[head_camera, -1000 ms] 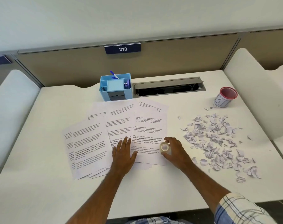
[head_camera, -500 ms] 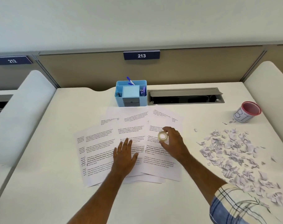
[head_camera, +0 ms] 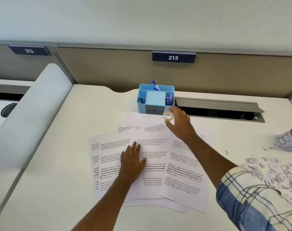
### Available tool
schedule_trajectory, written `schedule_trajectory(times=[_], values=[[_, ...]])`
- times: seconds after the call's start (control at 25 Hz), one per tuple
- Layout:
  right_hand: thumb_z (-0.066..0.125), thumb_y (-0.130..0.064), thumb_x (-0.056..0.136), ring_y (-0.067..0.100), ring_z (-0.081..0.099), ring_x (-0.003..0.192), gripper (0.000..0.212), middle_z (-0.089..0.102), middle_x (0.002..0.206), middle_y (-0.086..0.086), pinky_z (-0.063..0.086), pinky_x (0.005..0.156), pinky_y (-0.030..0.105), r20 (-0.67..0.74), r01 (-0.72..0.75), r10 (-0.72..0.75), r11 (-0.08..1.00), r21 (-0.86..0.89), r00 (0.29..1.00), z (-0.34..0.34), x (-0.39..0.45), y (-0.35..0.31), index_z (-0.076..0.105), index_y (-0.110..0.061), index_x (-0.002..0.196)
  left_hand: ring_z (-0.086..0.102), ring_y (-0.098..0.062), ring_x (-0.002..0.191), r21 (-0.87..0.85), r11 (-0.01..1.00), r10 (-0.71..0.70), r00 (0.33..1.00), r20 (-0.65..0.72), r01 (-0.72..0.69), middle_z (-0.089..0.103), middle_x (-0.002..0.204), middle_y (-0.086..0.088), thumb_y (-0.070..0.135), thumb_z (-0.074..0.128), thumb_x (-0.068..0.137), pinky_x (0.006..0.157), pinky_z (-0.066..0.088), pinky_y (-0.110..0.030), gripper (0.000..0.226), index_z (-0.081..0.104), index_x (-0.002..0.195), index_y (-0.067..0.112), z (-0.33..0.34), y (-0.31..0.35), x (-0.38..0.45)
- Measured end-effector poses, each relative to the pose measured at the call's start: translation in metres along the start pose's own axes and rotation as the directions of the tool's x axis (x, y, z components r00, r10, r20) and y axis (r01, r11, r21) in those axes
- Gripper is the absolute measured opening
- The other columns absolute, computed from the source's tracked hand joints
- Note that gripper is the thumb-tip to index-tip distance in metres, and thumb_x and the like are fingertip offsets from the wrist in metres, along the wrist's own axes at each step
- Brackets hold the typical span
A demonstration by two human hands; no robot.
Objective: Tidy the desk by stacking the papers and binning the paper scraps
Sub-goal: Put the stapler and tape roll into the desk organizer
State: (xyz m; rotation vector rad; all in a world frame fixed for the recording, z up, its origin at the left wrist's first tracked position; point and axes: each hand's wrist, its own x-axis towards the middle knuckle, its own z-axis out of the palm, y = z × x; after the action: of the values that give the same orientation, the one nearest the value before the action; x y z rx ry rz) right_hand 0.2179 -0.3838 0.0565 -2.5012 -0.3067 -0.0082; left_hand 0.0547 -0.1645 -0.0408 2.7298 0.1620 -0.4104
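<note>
Head view: printed papers (head_camera: 152, 165) lay fanned and overlapping on the white desk (head_camera: 62, 164), not squared into a stack. Left hand (head_camera: 132, 161) rested flat on the middle sheets, fingers straight and close together, thumb out to the side, holding nothing. Right hand (head_camera: 178, 124) was stretched out over the far edge of the papers, pinching a small clear tape roll (head_camera: 168, 116) between thumb and fingertips. Roll was held just in front of the blue desk organiser (head_camera: 156, 99), near its right front corner; contact with the organiser could not be told. Organiser held a pale blue note block and a blue pen (head_camera: 155, 85) at the back. Grey cable tray (head_camera: 220, 109) sat open just right of the organiser. Paper scraps (head_camera: 273, 170) were piled at the right edge of the desk, well apart from the papers, blurred. Pink-rimmed cup (head_camera: 288, 139) with marker writing stood beyond the scraps, partly cut off by the frame. Plaid sleeve (head_camera: 251, 199) covered the right forearm near the bottom right. Number plates 213 (head_camera: 173, 57) and 212 (head_camera: 29, 50) were on the back partition.
</note>
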Motion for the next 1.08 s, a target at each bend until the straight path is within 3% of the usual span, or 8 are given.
schedule_trajectory(times=[0.08,0.28,0.64,0.76,1.08], values=[[0.075,-0.025,0.089,0.03,0.056,0.117,0.052,0.06,0.134,0.005,0.04,0.099,0.045,-0.009,0.014,-0.015,1.0,-0.025,1.0,0.0,0.028,-0.005,0.051,-0.017,0.135,-0.001,-0.027,0.163,0.022,1.0,-0.01,1.0,-0.013,0.01,0.0,0.177,0.002,0.056,0.033,0.105,0.129,0.0,-0.051,0.075,0.011,0.168,0.024,0.004,-0.007,0.007],[0.07,-0.02,0.089,0.032,0.056,0.114,0.048,0.06,0.129,0.008,0.046,0.097,0.043,-0.009,0.029,-0.029,1.0,-0.003,1.0,0.0,0.088,-0.015,0.051,-0.018,0.133,0.021,-0.032,0.16,0.129,0.99,0.071,0.991,-0.111,-0.057,0.024,0.173,-0.003,0.057,0.033,0.102,0.125,0.021,-0.063,0.072,0.031,0.164,0.02,0.019,-0.016,0.013],[0.075,-0.023,0.09,0.033,0.054,0.118,0.047,0.061,0.132,0.008,0.042,0.095,0.041,0.061,-0.05,0.06,0.988,-0.145,0.996,0.024,0.136,-0.027,0.05,-0.016,0.129,0.008,-0.027,0.162,0.106,0.993,0.052,0.995,-0.087,-0.043,0.011,0.176,0.002,0.059,0.028,0.103,0.128,0.009,-0.057,0.074,0.022,0.167,0.024,0.027,-0.022,0.022],[0.075,-0.025,0.089,0.031,0.055,0.118,0.049,0.061,0.133,0.008,0.042,0.096,0.042,0.057,-0.064,0.074,0.986,-0.155,0.996,0.033,0.14,-0.032,0.051,-0.017,0.13,-0.007,-0.023,0.162,0.092,0.995,0.032,0.997,-0.066,-0.025,-0.003,0.176,0.005,0.061,0.018,0.1,0.128,-0.005,-0.053,0.077,0.011,0.169,0.026,0.025,-0.02,0.023],[0.076,-0.023,0.088,0.028,0.054,0.119,0.046,0.06,0.131,0.007,0.042,0.095,0.041,0.02,-0.054,0.056,0.994,-0.098,0.998,0.043,0.14,-0.035,0.054,-0.018,0.128,-0.014,-0.021,0.161,0.066,0.998,0.02,0.999,-0.045,-0.017,-0.01,0.175,0.008,0.063,0.011,0.096,0.128,-0.011,-0.051,0.08,0.003,0.168,0.029,0.015,-0.016,0.022]])
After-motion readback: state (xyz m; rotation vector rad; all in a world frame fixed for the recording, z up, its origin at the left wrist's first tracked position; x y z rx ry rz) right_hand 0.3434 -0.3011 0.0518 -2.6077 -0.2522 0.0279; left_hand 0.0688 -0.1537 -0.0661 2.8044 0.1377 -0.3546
